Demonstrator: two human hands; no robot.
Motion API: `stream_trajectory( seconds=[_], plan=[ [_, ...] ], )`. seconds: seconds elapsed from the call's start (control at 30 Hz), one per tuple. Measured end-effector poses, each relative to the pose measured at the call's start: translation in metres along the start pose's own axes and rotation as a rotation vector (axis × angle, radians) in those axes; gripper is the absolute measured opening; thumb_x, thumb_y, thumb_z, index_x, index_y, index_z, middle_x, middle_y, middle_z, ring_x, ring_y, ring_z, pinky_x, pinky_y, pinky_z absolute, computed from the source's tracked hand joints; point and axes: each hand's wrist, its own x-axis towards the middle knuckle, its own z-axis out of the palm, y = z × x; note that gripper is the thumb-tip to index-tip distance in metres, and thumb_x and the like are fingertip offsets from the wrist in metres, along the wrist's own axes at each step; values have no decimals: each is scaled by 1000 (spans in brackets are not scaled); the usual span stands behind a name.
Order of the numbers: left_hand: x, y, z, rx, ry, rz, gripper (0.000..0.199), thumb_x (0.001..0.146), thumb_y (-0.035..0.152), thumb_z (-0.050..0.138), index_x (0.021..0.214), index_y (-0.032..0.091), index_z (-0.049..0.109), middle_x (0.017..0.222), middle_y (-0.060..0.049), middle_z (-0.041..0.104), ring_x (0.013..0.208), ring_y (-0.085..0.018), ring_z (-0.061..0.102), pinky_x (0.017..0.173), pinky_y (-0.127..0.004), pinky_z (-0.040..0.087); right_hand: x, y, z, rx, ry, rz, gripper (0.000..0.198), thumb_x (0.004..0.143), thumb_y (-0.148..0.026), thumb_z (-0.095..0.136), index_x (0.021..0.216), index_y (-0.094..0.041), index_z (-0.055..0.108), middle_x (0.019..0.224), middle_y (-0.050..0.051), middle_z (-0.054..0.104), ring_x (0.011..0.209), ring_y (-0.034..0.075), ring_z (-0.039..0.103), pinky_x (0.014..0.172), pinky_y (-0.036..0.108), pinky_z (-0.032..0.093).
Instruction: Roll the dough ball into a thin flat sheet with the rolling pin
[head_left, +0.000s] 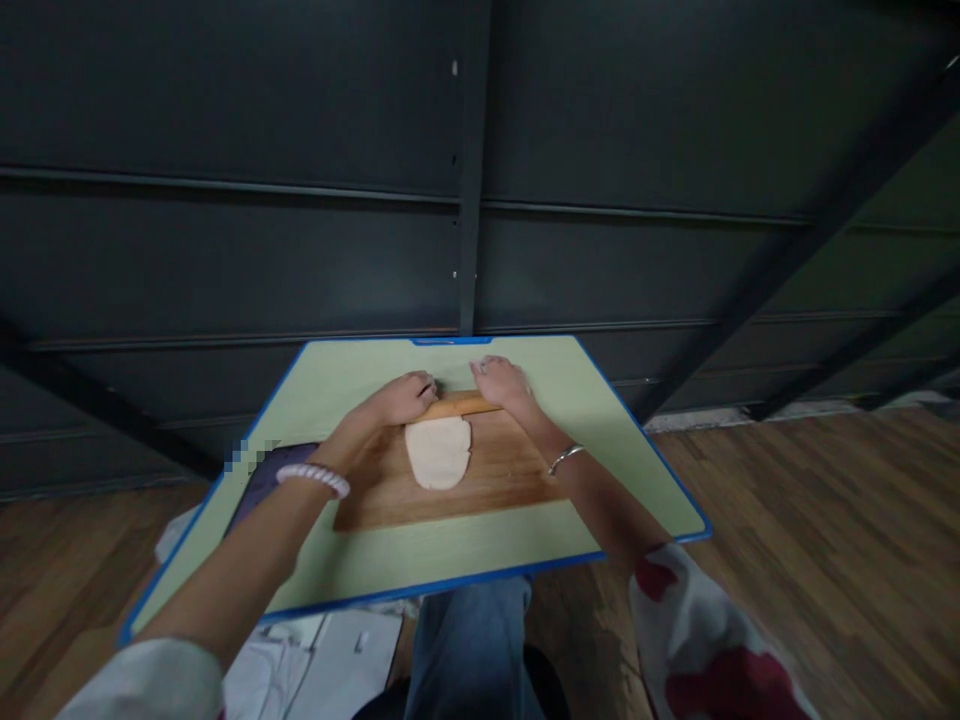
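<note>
A wooden rolling pin (461,404) lies crosswise over the far end of a flattened piece of pale dough (439,455). My left hand (403,397) is closed around the pin's left end, and my right hand (504,384) grips its right end. The dough rests on a brown wooden board (517,465), with small notches along its right edge. Its far edge meets the pin. Parts of the pin's ends are covered by my fingers.
The board sits on a pale green table (600,420) with a blue rim. Beside my left forearm lies a dark flat object (274,475), partly covered. A dark panelled wall (337,265) stands behind. White papers or boxes (352,655) are below the table at left.
</note>
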Motion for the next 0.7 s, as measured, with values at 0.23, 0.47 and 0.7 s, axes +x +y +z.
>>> stream_trajectory(
  seconds=[0.23, 0.47, 0.7],
  plan=[
    [-14, 6, 0, -103, 35, 62, 36, 87, 32, 34, 84, 14, 65, 84, -9, 64, 77, -17, 58, 78, -28, 45, -35, -2, -5, -56, -6, -98, 55, 97, -45, 19, 106, -14, 63, 113, 13, 63, 106, 25, 56, 90, 39, 38],
    [-27, 10, 5, -159, 73, 117, 39, 88, 34, 30, 85, 16, 64, 87, -7, 61, 83, -17, 57, 85, -30, 44, -72, -3, -2, -85, 88, -214, 46, 98, -39, 22, 112, -19, 61, 117, 9, 62, 113, 22, 50, 98, 38, 31],
    [-38, 22, 3, -54, 80, 6, 42, 89, 34, 27, 97, 18, 65, 104, -7, 63, 95, -18, 58, 89, -31, 43, -91, -4, -1, -82, 175, -229, 51, 98, -40, 21, 110, -12, 62, 114, 13, 63, 112, 23, 50, 99, 37, 28]
  ],
)
